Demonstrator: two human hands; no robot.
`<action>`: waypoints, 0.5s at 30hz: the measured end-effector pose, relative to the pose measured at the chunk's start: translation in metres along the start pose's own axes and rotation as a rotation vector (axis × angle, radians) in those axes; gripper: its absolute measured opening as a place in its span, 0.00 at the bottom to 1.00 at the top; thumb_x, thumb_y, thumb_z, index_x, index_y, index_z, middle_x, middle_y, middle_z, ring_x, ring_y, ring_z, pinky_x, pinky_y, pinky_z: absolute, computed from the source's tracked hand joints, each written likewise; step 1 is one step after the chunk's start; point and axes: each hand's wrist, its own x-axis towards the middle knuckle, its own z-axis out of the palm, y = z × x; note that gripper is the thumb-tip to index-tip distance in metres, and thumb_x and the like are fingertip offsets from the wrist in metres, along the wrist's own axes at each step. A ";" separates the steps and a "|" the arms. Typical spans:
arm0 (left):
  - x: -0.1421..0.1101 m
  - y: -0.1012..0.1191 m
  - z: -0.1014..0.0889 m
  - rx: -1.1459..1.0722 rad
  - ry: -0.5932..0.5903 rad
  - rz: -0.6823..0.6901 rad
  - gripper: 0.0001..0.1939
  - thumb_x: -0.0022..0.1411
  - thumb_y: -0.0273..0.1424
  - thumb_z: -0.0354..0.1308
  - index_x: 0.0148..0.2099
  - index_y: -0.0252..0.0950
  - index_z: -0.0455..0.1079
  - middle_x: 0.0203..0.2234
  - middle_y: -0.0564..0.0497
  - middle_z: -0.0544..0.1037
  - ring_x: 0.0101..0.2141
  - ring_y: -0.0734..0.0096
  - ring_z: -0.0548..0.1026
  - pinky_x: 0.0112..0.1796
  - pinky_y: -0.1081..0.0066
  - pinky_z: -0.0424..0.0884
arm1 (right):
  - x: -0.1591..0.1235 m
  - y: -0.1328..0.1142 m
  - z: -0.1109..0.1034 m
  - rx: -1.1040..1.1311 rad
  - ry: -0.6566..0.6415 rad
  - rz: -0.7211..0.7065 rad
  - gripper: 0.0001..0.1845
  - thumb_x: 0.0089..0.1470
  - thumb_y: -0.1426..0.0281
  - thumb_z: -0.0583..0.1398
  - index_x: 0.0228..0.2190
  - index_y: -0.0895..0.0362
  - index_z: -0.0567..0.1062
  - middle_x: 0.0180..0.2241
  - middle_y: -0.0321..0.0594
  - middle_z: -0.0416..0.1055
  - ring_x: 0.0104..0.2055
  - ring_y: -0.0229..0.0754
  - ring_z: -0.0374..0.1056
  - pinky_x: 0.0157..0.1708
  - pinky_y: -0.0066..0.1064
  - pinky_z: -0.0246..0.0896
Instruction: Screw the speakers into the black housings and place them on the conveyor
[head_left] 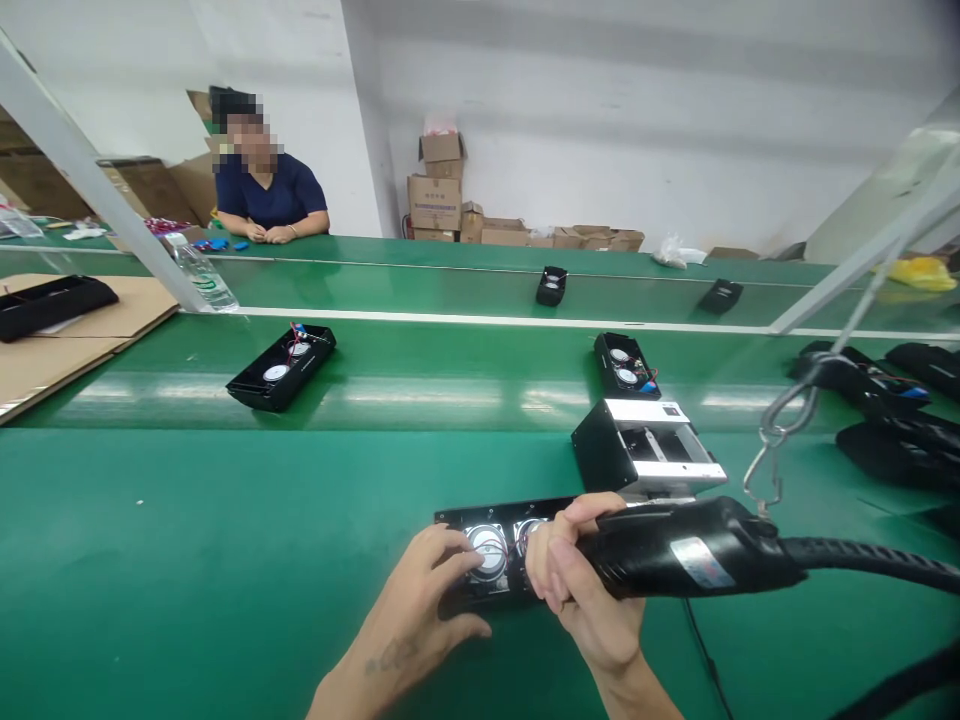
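My right hand (pixel 589 585) is wrapped around a black electric screwdriver (pixel 690 550), which lies nearly level and hangs by its top from a metal hook. Its tip is hidden behind my fingers. Under my hands is a long black speaker housing (pixel 465 600) with round silver speakers (pixel 489 552) and thin wires inside. My left hand (pixel 424 600) grips the housing's left end, fingertips by the left speaker and thumb at the near edge. Just behind the housing stands a black and silver box (pixel 649 450) with an open top, resembling a screw feeder.
Similar speaker housings lie on the green conveyor belt (pixel 420 375), one left (pixel 283 368) and one right (pixel 627 365). Black parts (pixel 900 440) are piled at right. A hook (pixel 765 470) and thick cable (pixel 877 560) hang nearby. Across the line, a person (pixel 271 195) sits with hands together.
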 end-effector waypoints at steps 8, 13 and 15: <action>0.011 0.010 -0.011 -0.100 0.117 0.115 0.06 0.70 0.31 0.63 0.43 0.46 0.82 0.33 0.53 0.85 0.46 0.60 0.79 0.49 0.58 0.78 | 0.006 -0.028 0.000 0.115 0.060 -0.095 0.08 0.65 0.71 0.59 0.45 0.48 0.71 0.17 0.23 0.53 0.14 0.32 0.47 0.16 0.26 0.54; 0.000 0.014 -0.007 -0.584 0.339 -0.240 0.04 0.61 0.37 0.72 0.35 0.45 0.84 0.29 0.54 0.85 0.33 0.68 0.81 0.37 0.69 0.78 | 0.007 -0.045 0.000 0.203 0.219 -0.179 0.11 0.62 0.73 0.58 0.46 0.50 0.73 0.17 0.24 0.51 0.14 0.32 0.43 0.15 0.28 0.49; -0.007 0.019 0.004 -0.832 0.370 -0.450 0.09 0.57 0.41 0.74 0.32 0.42 0.84 0.28 0.51 0.85 0.32 0.67 0.82 0.36 0.70 0.79 | 0.004 -0.046 0.006 0.242 0.271 -0.180 0.11 0.62 0.72 0.58 0.46 0.50 0.73 0.17 0.24 0.48 0.14 0.32 0.41 0.15 0.29 0.47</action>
